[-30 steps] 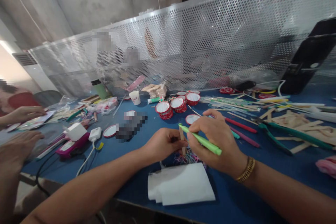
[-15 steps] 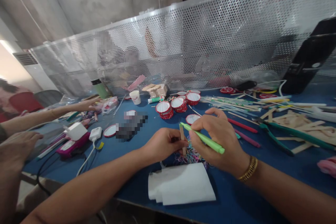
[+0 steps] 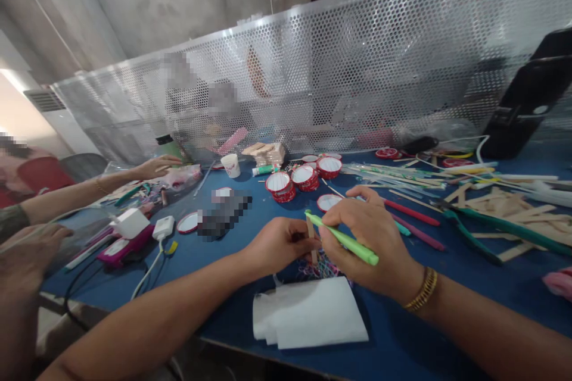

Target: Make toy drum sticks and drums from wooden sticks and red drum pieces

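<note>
My left hand [image 3: 279, 244] is closed around a small wooden stick [image 3: 311, 239], held upright over the blue table [image 3: 447, 321]. My right hand [image 3: 370, 244] pinches a light green pen-like tool [image 3: 342, 238], its tip beside the top of the stick. Under both hands lies a tangle of coloured rubber bands [image 3: 319, 268]. A folded white paper [image 3: 308, 312] lies just in front of them near the table's edge.
Red-rimmed caps [image 3: 304, 177] stand beyond my hands. Wooden sticks and green-handled pliers [image 3: 487, 226] lie at the right, a black device [image 3: 527, 101] leans at the far right. A perforated metal screen [image 3: 357, 71] closes the back. Another person's hands [image 3: 156, 165] work at the left near a white charger [image 3: 161, 227].
My hands have barely moved; the green tool's tip dipped slightly at the stick. The person at the left reached an arm farther across the table toward the back.
</note>
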`<state>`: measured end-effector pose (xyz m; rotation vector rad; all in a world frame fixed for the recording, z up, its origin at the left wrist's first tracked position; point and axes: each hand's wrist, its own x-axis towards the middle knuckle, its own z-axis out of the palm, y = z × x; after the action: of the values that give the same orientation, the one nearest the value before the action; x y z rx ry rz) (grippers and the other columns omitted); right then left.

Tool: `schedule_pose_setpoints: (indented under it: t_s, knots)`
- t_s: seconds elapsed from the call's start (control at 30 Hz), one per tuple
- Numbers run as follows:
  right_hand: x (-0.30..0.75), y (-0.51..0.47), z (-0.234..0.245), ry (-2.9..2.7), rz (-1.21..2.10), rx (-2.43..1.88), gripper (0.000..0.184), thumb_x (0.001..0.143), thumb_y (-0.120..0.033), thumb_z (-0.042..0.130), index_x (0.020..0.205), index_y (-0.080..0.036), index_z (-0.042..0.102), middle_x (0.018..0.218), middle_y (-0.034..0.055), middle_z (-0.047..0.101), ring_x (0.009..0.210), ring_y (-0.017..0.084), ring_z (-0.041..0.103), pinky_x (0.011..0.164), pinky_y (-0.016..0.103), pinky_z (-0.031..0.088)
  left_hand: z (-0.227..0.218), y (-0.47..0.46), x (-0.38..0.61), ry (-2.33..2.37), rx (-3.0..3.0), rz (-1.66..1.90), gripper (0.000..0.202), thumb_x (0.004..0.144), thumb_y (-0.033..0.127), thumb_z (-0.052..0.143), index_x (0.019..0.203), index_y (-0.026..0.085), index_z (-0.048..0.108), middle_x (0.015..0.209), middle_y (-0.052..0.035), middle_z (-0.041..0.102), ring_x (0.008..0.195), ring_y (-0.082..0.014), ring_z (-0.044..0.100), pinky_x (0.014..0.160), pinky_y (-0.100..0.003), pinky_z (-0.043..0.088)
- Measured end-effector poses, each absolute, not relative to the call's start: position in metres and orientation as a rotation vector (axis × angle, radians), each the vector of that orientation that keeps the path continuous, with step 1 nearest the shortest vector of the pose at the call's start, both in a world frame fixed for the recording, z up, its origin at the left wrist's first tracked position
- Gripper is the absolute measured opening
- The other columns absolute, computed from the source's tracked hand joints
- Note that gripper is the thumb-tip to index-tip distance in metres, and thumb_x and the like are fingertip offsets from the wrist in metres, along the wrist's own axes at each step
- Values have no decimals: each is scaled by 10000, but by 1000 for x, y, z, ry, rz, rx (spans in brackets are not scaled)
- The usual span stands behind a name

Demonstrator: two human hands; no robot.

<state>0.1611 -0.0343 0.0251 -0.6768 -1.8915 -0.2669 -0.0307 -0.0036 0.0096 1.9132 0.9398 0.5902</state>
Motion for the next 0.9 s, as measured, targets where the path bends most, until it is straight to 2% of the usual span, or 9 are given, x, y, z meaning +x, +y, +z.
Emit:
schedule_pose_setpoints:
  t_s: [0.4, 0.77, 0.9]
  knots:
    - [164, -31, 23, -1877, -288, -686, 122, 796, -135, 587, 797, -220, 500, 672, -34, 621, 600, 145, 584, 902, 465, 407, 12, -3, -30, 931, 1885, 581, 333, 854, 463, 632, 765, 142, 626, 697, -33, 670, 626, -147, 600, 614, -251, 470]
    - [164, -32, 24, -1878, -285, -688, 114, 803, -134, 578, 787, -217, 500, 669, -34, 615, 602, 139, 579, 905, 460, 405, 13, -3, -30, 925, 1909, 582, 280, 863, 399, 628, 758, 139, 625, 696, -28, 667, 626, -141, 597, 611, -243, 471]
    - [164, -31, 23, -1877, -287, -683, 118, 795, -140, 591, 787, -214, 500, 664, -31, 606, 604, 142, 576, 912, 468, 405, 13, -4, -30, 903, 1892, 587, 294, 859, 421, 636, 772, 140, 630, 701, -26, 669, 636, -143, 606, 619, -245, 478]
